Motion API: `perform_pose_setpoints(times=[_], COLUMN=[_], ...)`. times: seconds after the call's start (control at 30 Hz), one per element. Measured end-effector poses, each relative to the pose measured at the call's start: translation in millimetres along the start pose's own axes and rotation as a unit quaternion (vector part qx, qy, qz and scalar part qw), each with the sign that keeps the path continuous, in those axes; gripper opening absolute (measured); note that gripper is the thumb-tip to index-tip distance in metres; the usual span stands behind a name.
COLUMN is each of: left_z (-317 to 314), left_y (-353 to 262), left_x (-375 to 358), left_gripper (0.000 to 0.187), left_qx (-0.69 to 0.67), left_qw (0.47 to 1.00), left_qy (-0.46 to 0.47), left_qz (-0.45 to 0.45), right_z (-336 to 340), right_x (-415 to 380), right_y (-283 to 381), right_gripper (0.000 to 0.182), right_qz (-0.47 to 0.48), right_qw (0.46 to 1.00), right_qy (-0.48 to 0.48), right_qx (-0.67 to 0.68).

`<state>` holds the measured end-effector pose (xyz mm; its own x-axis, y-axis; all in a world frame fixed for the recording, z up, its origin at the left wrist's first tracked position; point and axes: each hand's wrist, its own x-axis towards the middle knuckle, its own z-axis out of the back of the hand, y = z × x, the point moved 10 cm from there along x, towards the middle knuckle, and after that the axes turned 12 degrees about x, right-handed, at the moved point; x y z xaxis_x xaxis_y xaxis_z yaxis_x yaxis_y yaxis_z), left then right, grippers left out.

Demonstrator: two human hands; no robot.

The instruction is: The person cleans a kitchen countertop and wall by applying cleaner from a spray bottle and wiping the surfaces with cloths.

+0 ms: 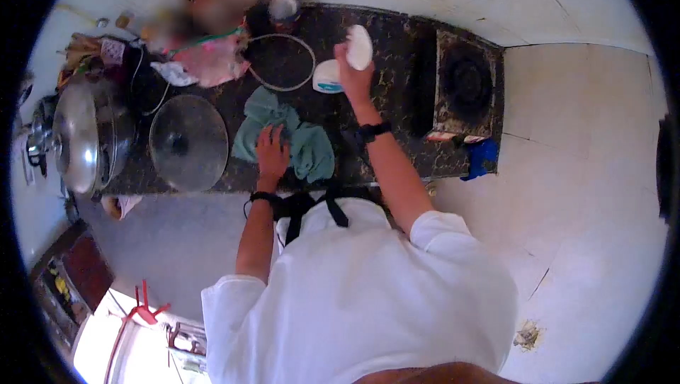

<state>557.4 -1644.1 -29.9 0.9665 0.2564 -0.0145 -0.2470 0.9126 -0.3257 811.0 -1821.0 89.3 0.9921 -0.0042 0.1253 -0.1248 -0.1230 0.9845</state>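
My left hand (272,151) lies on a crumpled green cloth (312,150) at the front of the dark counter, its fingers spread over the fabric. Farther back and to the right, my right hand (354,76) grips a white oval thing (360,47), tilted on edge; whether it is a lid or a bowl I cannot tell. Right beside that hand stands a white tub (326,74) with a teal band. A thin round ring (312,54) lies on the counter left of the tub, behind the cloth.
Left of the cloth are a glass lid (188,161) and a large steel pot (81,136). A pink plastic bag (216,61) and a red-capped bottle (283,8) stand toward the wall. A grimy stove (464,93) occupies the right end, with a blue cloth (482,157) at its corner.
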Motion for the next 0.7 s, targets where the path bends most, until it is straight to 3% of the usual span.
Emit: perform_pose_setpoints(times=[0.03,0.1,0.17,0.23,0.33,0.37,0.43,0.53,0.67,0.7], left_z=[4,10,15,9,-2,-8,-10,-18,-17,-16], left_y=[-12,-30,-42,-60,-70,-69,-66,-48,-34,-34], left_x=[-11,-30,-34,-44,-58,-62,-68,-79,-86,-88], left_gripper=[0.052,0.056,0.060,0.071,0.071,0.070,0.067,0.070,0.074,0.074], left_qx=[-0.003,0.001,0.003,0.027,0.039,0.056,0.045,0.030,0.007,0.009], left_qw=[1.000,0.999,0.999,0.995,0.989,0.985,0.987,0.988,0.994,0.994], left_qy=[0.001,0.033,0.041,0.087,0.141,0.163,0.154,0.147,0.103,0.105], left_qz=[-0.016,-0.012,-0.011,-0.036,0.001,0.005,0.018,0.040,0.026,0.022], right_z=[-15,-45,-64,-86,-111,-122,-134,-142,-148,-150], right_x=[-9,-34,-55,-76,-108,-116,-130,-133,-134,-133], right_y=[-2,28,56,58,56,41,55,58,58,57], right_gripper=[0.029,0.032,0.035,0.041,0.045,0.051,0.056,0.059,0.059,0.068], right_qz=[0.024,0.128,0.166,0.171,0.210,0.154,0.177,0.224,0.199,0.208], right_qw=[0.999,0.985,0.980,0.976,0.965,0.966,0.948,0.936,0.934,0.934], right_qy=[-0.020,0.028,0.034,0.097,0.143,0.184,0.243,0.254,0.270,0.269], right_qx=[-0.022,-0.115,-0.106,-0.094,-0.058,-0.100,-0.102,-0.101,-0.125,-0.114])
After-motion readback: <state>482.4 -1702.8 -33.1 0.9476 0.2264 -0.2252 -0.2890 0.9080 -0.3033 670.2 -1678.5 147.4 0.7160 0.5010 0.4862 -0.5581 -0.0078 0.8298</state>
